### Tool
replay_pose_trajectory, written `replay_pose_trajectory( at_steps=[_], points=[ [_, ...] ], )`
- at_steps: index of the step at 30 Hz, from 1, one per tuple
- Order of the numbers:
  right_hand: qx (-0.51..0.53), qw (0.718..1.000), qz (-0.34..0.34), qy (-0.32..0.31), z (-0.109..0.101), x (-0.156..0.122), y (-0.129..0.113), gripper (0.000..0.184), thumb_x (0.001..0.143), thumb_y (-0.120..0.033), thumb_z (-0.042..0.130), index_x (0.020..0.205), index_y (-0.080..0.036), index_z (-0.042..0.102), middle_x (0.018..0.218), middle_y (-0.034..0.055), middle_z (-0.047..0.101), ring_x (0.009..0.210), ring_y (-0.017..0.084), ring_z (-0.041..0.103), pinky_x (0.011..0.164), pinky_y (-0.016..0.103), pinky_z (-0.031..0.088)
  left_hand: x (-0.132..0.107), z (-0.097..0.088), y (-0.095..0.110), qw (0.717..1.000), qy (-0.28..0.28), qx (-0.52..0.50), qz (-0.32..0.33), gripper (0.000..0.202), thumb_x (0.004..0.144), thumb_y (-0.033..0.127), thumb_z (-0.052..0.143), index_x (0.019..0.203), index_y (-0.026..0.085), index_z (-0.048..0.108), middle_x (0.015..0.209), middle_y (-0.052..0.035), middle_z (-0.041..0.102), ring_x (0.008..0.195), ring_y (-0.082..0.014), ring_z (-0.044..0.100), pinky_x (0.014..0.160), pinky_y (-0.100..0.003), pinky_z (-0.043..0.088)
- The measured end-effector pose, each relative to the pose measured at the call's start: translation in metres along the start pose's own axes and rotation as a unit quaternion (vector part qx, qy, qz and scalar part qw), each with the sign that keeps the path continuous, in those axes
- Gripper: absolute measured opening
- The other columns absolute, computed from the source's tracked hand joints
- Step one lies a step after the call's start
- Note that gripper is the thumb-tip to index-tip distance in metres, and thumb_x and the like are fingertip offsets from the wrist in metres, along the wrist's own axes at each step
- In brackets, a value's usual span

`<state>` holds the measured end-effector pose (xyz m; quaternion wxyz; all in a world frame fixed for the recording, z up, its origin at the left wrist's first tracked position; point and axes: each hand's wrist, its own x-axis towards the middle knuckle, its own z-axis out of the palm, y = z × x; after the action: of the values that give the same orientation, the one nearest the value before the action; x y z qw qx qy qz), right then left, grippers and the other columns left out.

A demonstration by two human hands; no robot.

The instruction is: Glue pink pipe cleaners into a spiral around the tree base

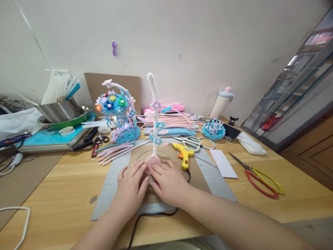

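A white pipe-cleaner stem [155, 121] stands upright in front of me, its tip bent slightly left. Small purple, pink and blue flowers and leaves sit along it. At its foot is a coiled pink pipe-cleaner base [152, 164], partly covered by my fingers. My left hand [132, 184] grips the base's left side, fingertips on its edge. My right hand [169, 180] has its fingers curved over the base's right side. Both thumbs point in toward each other at the front. Beneath lies a cardboard sheet [199, 178] on a grey mat [104, 196].
A yellow glue gun [185, 154] lies right of the stem, its black cord running under my right arm. Further right are red-and-yellow scissors [260, 178] and a white card [223, 164]. A blue pipe-cleaner jellyfish piece [117, 111] stands back left, near pipe-cleaner bundles [171, 121].
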<state>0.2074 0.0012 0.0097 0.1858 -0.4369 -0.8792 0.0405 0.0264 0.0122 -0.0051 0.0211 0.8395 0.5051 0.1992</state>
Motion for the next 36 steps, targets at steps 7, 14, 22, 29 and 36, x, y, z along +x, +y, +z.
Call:
replay_pose_trajectory(
  at_steps=[7, 14, 22, 29, 36],
  points=[
    [0.044, 0.993, 0.089, 0.064, -0.036, 0.001, 0.022, 0.028, 0.094, -0.023, 0.043, 0.115, -0.025, 0.061, 0.119, 0.0026, 0.067, 0.112, 0.018, 0.056, 0.104, 0.043, 0.024, 0.03, -0.005, 0.005, 0.994, -0.086, 0.024, 0.063, 0.047, 0.094, 0.033, 0.04, 0.14, 0.022, 0.04, 0.147, -0.0058, 0.041, 0.135, -0.0225, 0.037, 0.109, -0.047, 0.03],
    [0.015, 0.974, 0.209, 0.089, -0.081, -0.009, 0.069, 0.024, 0.092, -0.027, 0.046, 0.103, -0.025, 0.068, 0.105, 0.0022, 0.072, 0.096, 0.021, 0.063, 0.094, 0.044, 0.034, 0.046, -0.004, 0.016, 0.989, -0.097, 0.039, 0.103, 0.042, 0.093, 0.028, 0.042, 0.132, 0.015, 0.05, 0.137, -0.0103, 0.053, 0.125, -0.0257, 0.049, 0.103, -0.046, 0.04],
    [-0.031, 0.958, 0.284, 0.011, -0.091, -0.027, 0.109, 0.034, 0.09, -0.039, 0.043, 0.107, -0.025, 0.069, 0.112, 0.0042, 0.07, 0.101, 0.025, 0.062, 0.089, 0.039, 0.043, 0.049, 0.006, 0.007, 0.99, -0.034, 0.026, 0.134, 0.03, 0.092, 0.016, 0.039, 0.114, 0.019, 0.058, 0.132, -0.0086, 0.057, 0.122, -0.0229, 0.05, 0.104, -0.047, 0.038],
    [-0.079, 0.928, 0.362, -0.047, -0.097, -0.038, 0.156, 0.035, 0.087, -0.04, 0.046, 0.11, -0.027, 0.069, 0.101, 0.0061, 0.073, 0.088, 0.025, 0.067, 0.072, 0.032, 0.048, 0.047, 0.012, 0.005, 0.986, -0.022, 0.065, 0.154, 0.037, 0.09, 0.017, 0.041, 0.126, 0.019, 0.051, 0.132, -0.0063, 0.059, 0.123, -0.023, 0.052, 0.103, -0.045, 0.039],
    [-0.092, 0.914, 0.386, -0.089, -0.099, -0.039, 0.193, 0.028, 0.084, -0.038, 0.049, 0.099, -0.03, 0.072, 0.1, 0.0037, 0.074, 0.091, 0.025, 0.068, 0.073, 0.031, 0.049, 0.045, 0.017, 0.005, 0.982, 0.009, 0.096, 0.162, 0.046, 0.087, 0.014, 0.041, 0.132, 0.016, 0.047, 0.133, -0.0063, 0.057, 0.121, -0.0229, 0.052, 0.101, -0.041, 0.037]
  ],
)
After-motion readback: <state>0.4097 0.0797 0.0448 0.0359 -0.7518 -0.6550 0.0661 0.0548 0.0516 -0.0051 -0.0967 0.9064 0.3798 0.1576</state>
